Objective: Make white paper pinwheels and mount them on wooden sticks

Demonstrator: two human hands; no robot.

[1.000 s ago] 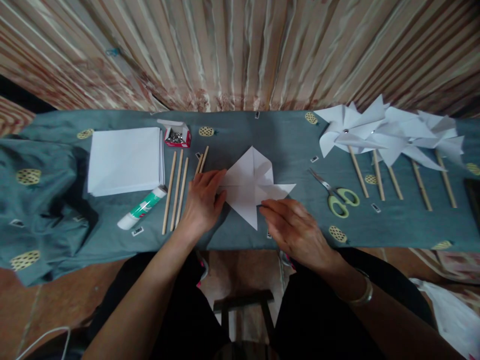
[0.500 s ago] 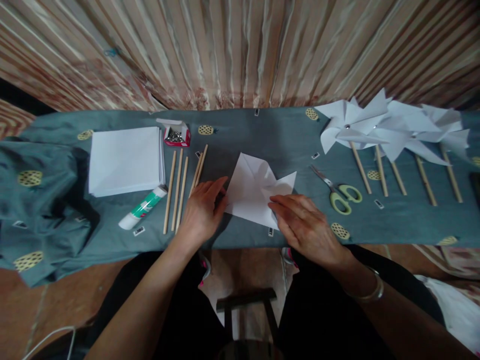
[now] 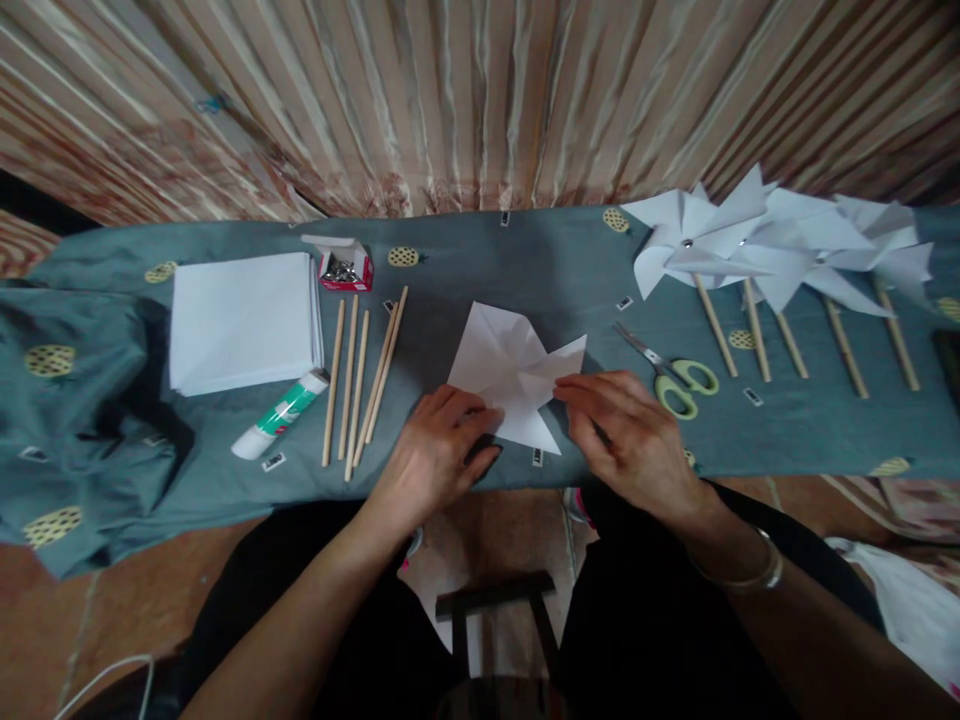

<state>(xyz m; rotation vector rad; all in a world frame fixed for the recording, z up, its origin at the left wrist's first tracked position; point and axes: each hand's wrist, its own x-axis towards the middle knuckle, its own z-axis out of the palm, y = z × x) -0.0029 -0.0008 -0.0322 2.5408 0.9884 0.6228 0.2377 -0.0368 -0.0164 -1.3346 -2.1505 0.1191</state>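
Note:
A white sheet of paper (image 3: 484,345), cut and partly folded into a pinwheel shape, lies on the cloth in front of me. Over its lower left edge rests my left hand (image 3: 442,440), fingers lying on the paper and thumb apart below. My right hand (image 3: 630,435) has its fingertips together at the right-hand flap, pinching its edge. Just right of that hand are scissors (image 3: 667,375) with green handles, blades apart. Left of my left hand lie several wooden sticks (image 3: 358,385).
A paper stack (image 3: 240,320), a glue stick (image 3: 279,415) and an open box of metal pins (image 3: 346,268) sit at left. Finished paper pinwheels (image 3: 720,240) on sticks overlap at right. The patterned green cloth (image 3: 517,250) covers the table; a striped curtain (image 3: 465,110) hangs behind.
My left hand has moved from the paper's left side down and right, onto its lower edge. My right hand has shifted slightly right and up, baring the lower right point.

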